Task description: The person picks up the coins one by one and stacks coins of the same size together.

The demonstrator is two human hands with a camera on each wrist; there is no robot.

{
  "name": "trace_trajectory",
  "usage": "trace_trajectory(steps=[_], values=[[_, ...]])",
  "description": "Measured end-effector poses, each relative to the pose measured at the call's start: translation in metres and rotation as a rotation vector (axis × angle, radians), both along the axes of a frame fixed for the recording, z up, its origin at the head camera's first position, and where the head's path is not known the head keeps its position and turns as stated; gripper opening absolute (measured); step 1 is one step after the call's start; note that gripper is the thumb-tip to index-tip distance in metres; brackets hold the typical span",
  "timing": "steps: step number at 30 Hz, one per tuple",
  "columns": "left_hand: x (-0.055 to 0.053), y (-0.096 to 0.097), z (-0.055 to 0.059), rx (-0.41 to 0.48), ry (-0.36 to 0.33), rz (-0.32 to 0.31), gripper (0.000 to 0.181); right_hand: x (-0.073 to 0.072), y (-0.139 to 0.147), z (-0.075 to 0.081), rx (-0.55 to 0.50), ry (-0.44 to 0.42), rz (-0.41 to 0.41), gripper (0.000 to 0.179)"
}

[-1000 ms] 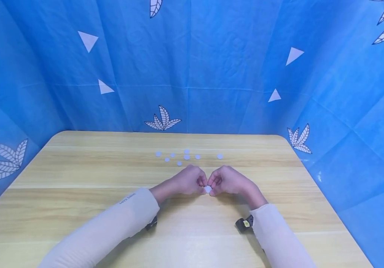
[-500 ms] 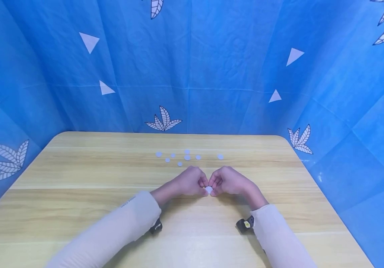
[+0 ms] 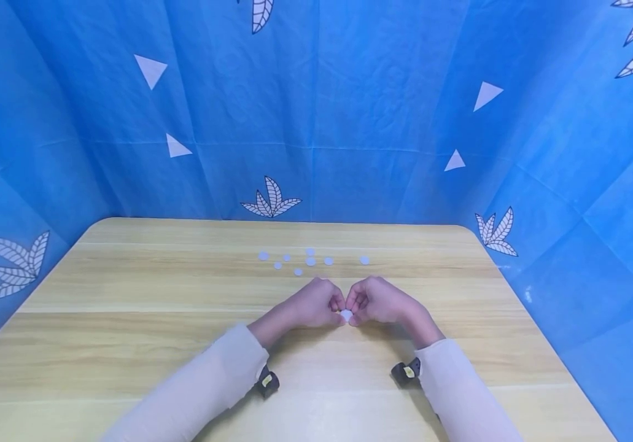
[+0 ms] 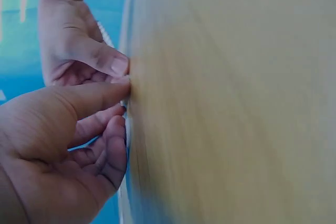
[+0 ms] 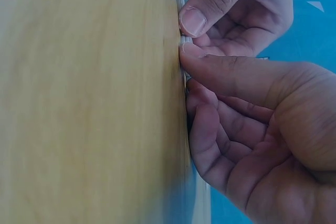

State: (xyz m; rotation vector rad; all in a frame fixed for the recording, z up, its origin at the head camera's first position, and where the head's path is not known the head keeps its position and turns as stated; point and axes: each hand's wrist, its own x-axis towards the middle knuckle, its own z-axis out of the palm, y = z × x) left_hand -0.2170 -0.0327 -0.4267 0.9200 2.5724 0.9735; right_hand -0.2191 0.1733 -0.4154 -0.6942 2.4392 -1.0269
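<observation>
At a wood-grain table point(image 3: 73, 350), a person's left hand point(image 3: 310, 305) and right hand point(image 3: 380, 301) are meeting nearly thumb to thumb, curled fingers pinching opposite edges of a small white disc point(image 3: 346, 315). The hands are holding it between them, low over the tabletop. Just beyond, eight loose white discs point(image 3: 310, 261) are lying scattered on the wood.

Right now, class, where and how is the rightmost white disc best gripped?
Probably pinch that white disc by opposite rim edges, from its near right: it lies flat on the table, other discs sit to its left, and the right hand is closest.
</observation>
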Motion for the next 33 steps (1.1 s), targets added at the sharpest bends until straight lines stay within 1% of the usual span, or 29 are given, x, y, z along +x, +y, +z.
trace_trajectory(steps=[6, 13, 20, 26, 29, 33], values=[[0.0, -0.002, -0.004, 0.01, -0.004, 0.023, 0.015, -0.001, 0.0, 0.0, 0.006, 0.008, 0.011, 0.021], [0.002, -0.003, -0.006, 0.035, -0.002, 0.028, 0.014, -0.002, 0.001, 0.001, 0.008, 0.005, 0.029, 0.021], [0.001, -0.003, -0.009, 0.023, -0.011, 0.041, 0.015, -0.001, 0.001, 0.002, 0.011, -0.007, 0.027, 0.021], [0.001, -0.002, -0.009, 0.021, -0.018, 0.047, 0.013, -0.001, 0.002, 0.004, 0.024, -0.018, 0.018, 0.021], [0.002, -0.002, -0.008, 0.017, -0.023, 0.052, 0.013, -0.002, 0.004, 0.005, 0.032, -0.009, 0.037, 0.021], [0.004, -0.002, -0.006, 0.013, -0.027, 0.061, 0.015, -0.005, 0.01, 0.01, 0.039, 0.027, 0.069, 0.021]])
